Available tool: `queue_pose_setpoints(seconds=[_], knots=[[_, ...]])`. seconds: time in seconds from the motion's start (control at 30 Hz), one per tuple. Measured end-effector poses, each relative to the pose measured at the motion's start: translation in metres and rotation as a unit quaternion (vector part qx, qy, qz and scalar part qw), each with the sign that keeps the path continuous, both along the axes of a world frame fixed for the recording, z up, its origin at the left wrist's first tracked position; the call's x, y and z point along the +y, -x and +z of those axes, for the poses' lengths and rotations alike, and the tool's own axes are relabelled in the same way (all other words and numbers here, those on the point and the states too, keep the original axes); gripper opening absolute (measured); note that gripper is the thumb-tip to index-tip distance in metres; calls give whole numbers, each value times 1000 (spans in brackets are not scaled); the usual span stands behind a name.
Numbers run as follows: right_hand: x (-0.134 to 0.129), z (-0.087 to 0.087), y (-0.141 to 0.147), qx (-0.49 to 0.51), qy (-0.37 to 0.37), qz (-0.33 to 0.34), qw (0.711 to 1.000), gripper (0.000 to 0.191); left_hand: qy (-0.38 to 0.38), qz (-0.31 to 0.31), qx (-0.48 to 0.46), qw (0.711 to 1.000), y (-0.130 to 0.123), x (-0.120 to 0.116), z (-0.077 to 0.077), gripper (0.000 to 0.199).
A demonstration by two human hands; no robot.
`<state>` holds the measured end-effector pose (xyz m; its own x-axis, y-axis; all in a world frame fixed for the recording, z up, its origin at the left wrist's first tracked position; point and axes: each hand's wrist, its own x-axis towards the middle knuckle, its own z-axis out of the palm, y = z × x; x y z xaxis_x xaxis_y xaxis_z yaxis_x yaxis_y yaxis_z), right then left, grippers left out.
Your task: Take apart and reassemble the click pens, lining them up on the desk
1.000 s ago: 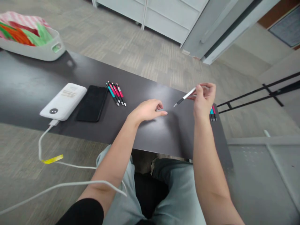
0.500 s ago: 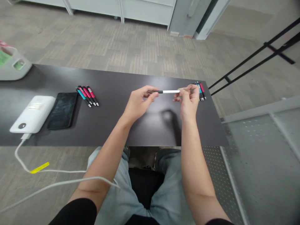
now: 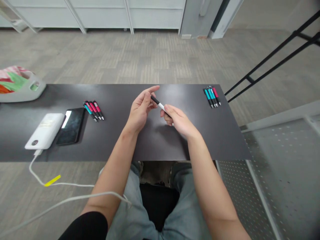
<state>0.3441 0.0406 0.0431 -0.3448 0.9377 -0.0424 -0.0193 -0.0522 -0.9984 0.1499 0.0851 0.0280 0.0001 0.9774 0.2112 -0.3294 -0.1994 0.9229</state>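
A slim black-and-white pen (image 3: 160, 105) slants over the middle of the dark table, its black end toward the upper left. My right hand (image 3: 178, 120) is closed around its lower white part, and the fingers hide some of the barrel. Close to the black end is my left hand (image 3: 140, 109). Its index finger is stretched out and its other fingers are loosely bent. The thumb lies against or just beside the pen's end; I cannot tell which. On the left lies a group of pink and turquoise pens (image 3: 94, 110). Another group of pens (image 3: 211, 96) lies at the right end.
A black phone (image 3: 71, 128) and a white power bank (image 3: 45, 131) lie on the left of the table (image 3: 115, 140). From the power bank a white cable (image 3: 75, 184) runs across my left forearm. A white basket (image 3: 32, 90) with colourful contents stands far left.
The pen has swung from level to slanted and moved left. My right hand has moved left and now wraps the pen; my left hand's pinch has loosened, index finger extended. The view has shifted.
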Motion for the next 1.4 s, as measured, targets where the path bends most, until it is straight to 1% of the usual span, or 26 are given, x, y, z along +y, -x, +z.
queue_pose_setpoints(seconds=[0.07,0.13,0.27,0.33,0.4,0.47,0.53,0.6,0.73,0.9,1.0,1.13,1.23,1.3,1.4], knots=[[1,-5,6,13,1,1,1000,76,9,1,-20,1000,-4,1,-3,35],[3,-10,9,7,-20,-21,1000,75,22,7,-34,999,-8,1,-7,41],[8,-17,9,-66,-108,-91,988,70,37,25,-46,998,-13,-2,-13,49],[8,-15,9,-101,-159,-120,975,64,39,30,-33,998,-13,-3,-12,51],[9,-12,9,-119,-185,-134,966,57,42,33,-10,999,-12,-3,-8,51],[9,-9,9,-125,-185,-131,966,52,50,36,19,998,-10,-3,-3,50],[9,-8,10,-123,-175,-118,970,54,60,39,50,996,-8,-3,1,50],[10,-10,11,-121,-176,-110,971,57,57,38,77,995,-5,-3,3,54],[13,-18,12,-112,-177,-116,971,47,31,39,105,993,1,-2,2,61],[14,-19,13,-103,-174,-110,973,48,35,56,112,991,5,0,0,57],[16,-20,14,-97,-186,-116,971,50,33,65,104,992,8,2,-3,49],[18,-23,15,-104,-169,-127,972,53,35,74,95,992,10,3,-7,40],[20,-24,15,-114,-166,-122,972,56,36,79,107,990,9,3,-8,44],[21,-24,16,-110,-179,-123,970,60,27,79,108,991,9,3,-9,48],[23,-26,15,-102,-193,-134,967,52,21,90,119,989,13,5,-7,51]])
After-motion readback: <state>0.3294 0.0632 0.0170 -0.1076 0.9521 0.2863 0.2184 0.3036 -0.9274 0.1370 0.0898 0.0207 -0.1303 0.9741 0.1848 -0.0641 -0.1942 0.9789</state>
